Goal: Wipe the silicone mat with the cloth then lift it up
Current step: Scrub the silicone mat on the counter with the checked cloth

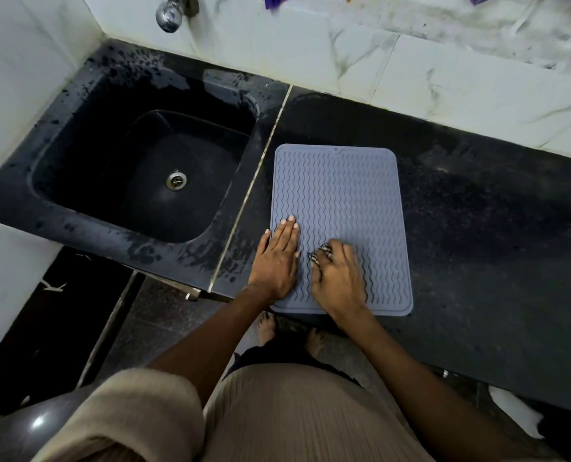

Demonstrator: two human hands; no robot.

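A grey silicone mat [340, 201] with wavy ridges lies flat on the black countertop [484, 228], its near edge at the counter's front. My left hand [277, 258] presses flat on the mat's near left part, fingers straight. My right hand [339, 278] sits beside it on the mat, its fingers curled over a small bunched patterned cloth [320, 254]. Most of the cloth is hidden under that hand.
A black sink [137, 168] with a metal drain [176, 180] lies left of the mat, its rim wet. A chrome tap [174, 11] sticks out of the marble wall above. Purple fabric [277, 1] rests on the back ledge. My feet stand below the counter edge.
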